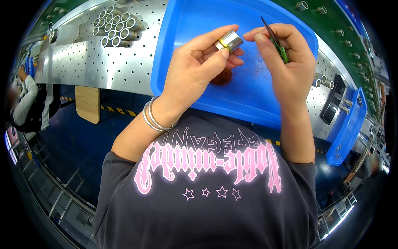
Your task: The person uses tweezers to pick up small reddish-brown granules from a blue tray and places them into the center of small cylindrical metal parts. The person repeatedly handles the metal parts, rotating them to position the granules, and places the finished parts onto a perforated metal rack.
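In my left hand (199,60) is a short shiny metal sleeve (233,40) with a yellow band around it, held between thumb and fingers. My right hand (288,54) is closed around a slim tool (274,38) that has a dark pointed end and a green handle; its point sticks up past the fingers. The right thumb and forefinger come near the sleeve's far end, a small gap apart from it. Whether they pinch anything tiny, I cannot tell. Both hands are above a blue tray (265,112). A reddish-brown clump (222,78) lies in the tray, partly hidden by my left hand.
Several metal sleeves (114,25) stand grouped on the perforated metal table (137,62) at left. Right of the tray are more sleeves (323,81), a dark flat device (333,99) and a smaller blue tray (348,133). Another person (35,99) is at far left, near a wooden stool (88,103).
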### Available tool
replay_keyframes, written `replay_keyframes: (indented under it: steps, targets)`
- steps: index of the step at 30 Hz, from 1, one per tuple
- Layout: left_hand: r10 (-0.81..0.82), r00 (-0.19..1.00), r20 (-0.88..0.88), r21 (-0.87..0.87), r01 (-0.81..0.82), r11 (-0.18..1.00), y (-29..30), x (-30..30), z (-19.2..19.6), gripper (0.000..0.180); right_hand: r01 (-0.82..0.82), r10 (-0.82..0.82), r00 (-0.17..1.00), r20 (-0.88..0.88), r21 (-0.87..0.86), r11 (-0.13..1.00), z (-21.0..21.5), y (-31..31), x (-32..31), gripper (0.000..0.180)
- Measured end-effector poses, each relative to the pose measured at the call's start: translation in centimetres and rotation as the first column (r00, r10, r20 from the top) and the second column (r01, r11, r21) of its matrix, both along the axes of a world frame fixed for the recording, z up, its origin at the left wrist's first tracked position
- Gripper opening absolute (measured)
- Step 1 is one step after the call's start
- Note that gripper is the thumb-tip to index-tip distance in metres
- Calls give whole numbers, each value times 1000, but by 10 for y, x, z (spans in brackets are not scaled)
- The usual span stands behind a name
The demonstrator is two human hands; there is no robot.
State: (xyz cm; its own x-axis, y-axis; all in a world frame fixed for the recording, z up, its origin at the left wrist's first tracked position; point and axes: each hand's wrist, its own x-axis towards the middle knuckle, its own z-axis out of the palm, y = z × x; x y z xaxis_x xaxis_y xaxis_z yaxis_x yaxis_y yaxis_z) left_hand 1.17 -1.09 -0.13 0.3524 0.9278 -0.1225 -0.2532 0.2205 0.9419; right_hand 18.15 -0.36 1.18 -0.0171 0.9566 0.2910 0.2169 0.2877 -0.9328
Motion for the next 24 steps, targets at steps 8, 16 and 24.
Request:
replay_keyframes:
  steps: [8, 16, 24]
  targets:
    - [77, 994, 77, -102, -69, 992, 3, 0, 2, 41, 121, -128, 989, 76, 94, 988, 3, 5, -2, 16]
    - [112, 981, 161, -74, -101, 992, 5, -2, 2, 44, -16, 6, 945, 327, 27, 1000, 7, -4, 0, 14]
    - [112, 972, 205, -80, -97, 992, 4, 0, 5, 44, -23, 8, 942, 335, 41, 999, 9, -4, 0, 13]
